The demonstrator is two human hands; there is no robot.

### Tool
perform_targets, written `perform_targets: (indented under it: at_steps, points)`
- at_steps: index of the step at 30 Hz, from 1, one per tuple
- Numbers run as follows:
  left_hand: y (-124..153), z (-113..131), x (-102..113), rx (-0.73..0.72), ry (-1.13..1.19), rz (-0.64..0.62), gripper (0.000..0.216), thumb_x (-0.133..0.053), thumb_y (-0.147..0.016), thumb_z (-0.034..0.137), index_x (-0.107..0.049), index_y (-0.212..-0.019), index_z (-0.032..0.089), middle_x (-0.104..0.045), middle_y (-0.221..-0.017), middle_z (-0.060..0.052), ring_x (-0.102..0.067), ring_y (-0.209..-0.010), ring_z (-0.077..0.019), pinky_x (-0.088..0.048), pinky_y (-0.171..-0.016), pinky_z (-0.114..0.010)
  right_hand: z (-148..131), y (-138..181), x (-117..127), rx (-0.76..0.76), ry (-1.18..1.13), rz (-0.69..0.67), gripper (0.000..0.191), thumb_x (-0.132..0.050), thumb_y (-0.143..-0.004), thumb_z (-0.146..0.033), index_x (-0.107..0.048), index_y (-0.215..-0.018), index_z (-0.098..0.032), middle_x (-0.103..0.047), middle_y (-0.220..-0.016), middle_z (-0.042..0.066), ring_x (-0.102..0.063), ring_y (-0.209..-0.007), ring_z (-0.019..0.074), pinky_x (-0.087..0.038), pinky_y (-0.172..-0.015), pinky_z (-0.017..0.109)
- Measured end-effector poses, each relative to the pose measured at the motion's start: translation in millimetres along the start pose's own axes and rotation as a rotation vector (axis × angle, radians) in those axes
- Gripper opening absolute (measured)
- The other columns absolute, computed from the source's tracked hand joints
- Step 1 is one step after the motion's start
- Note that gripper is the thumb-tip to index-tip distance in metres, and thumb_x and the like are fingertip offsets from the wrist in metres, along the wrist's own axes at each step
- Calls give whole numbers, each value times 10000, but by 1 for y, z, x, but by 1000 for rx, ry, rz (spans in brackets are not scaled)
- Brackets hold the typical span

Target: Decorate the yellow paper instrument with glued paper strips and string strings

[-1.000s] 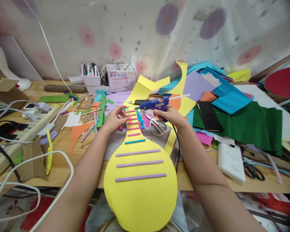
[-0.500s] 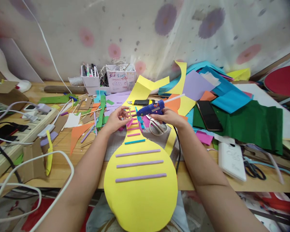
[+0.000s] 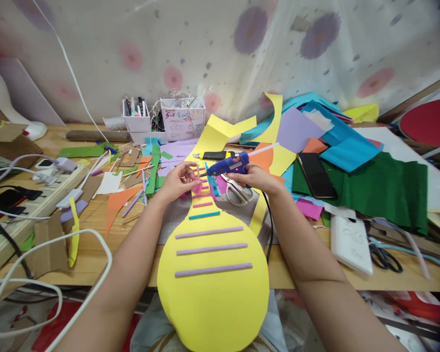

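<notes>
Glue gun: the blue hot glue gun [image 3: 229,165] hangs over the narrow neck of the cutout. Its nozzle points left at the strip, and a clear glue stick juts from its back.
Right hand: the right hand [image 3: 254,177] is wrapped closed round the gun's grip.
Left hand: the left hand [image 3: 176,181] pinches a thin pale strip [image 3: 197,171] upright between thumb and fingertips, just at the nozzle tip.
Cutout: the yellow guitar-shaped paper cutout [image 3: 212,288] lies on the wooden table [image 3: 95,249], its round body overhanging the near edge. 3 purple strips [image 3: 212,249] and 1 teal strip [image 3: 204,214] cross it.
Beside the hands: grey-handled scissors [image 3: 238,193] lie just under the right hand, and a yellow-and-black utility knife [image 3: 214,155] lies just behind the gun.
Right side: a black phone [image 3: 317,175] rests by a dark green felt sheet [image 3: 381,188].
</notes>
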State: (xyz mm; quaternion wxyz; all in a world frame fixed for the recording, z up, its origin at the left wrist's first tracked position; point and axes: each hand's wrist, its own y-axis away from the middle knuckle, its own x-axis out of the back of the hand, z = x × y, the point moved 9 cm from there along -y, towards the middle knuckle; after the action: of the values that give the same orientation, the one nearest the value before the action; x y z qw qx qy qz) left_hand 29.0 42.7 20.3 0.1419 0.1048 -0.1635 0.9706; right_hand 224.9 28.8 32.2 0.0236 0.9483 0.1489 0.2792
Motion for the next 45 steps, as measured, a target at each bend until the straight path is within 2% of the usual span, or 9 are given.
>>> perform_targets:
  at_steps: [19,27,37,39,41,43,45]
  points:
    - [2,6,-7,-26,-27,-70,435,-691,-649,202,-554,-1060,162,-475,-648,49,-444,-574,-64,-345,-524,-183,5,0,13,-26,-6,133,486,-653,-629,-607,-572,-781,-152,-508,-579,-25,-452,-516,86,-361,-483,224]
    - [3,6,-9,7,-9,-75,447,-716,-626,239,-572,-1039,153,-490,-646,44,-449,-555,-64,-356,-518,-190,7,-3,13,-5,-36,117,473,-643,-657,-595,-597,-793,-144,-500,-556,-22,-437,-514,83,-379,-500,223]
    - [2,6,-6,27,50,-52,451,-731,-607,243,-592,-1025,151,-480,-651,41,-453,-567,-66,-353,-516,-188,18,-6,21,-49,25,121,510,-659,-613,-624,-617,-794,-149,-565,-643,1,-453,-531,82,-369,-489,216]
    - [1,6,-1,32,88,-1,459,-740,-594,246,-587,-1017,153,-471,-649,42,-453,-575,-68,-354,-520,-186,24,-10,29,-42,26,191,507,-642,-631,-625,-623,-815,-153,-596,-696,18,-473,-556,91,-368,-492,215]
    - [1,5,5,41,131,55,470,-750,-580,244,-580,-1008,152,-465,-646,44,-450,-579,-68,-359,-528,-187,36,-14,39,-59,38,320,512,-616,-648,-635,-625,-829,-156,-614,-741,34,-503,-602,112,-374,-509,223]
    - [0,3,8,52,164,93,482,-756,-572,235,-573,-1009,149,-463,-645,45,-448,-584,-68,-360,-535,-188,50,-18,46,-92,87,440,510,-601,-653,-641,-624,-811,-157,-618,-751,44,-530,-652,142,-391,-550,242]
    - [0,0,10,60,182,114,492,-761,-563,229,-571,-1008,146,-462,-643,46,-448,-587,-68,-359,-540,-189,61,-22,47,-96,146,505,486,-601,-660,-625,-625,-800,-160,-622,-759,51,-550,-705,170,-412,-614,266]
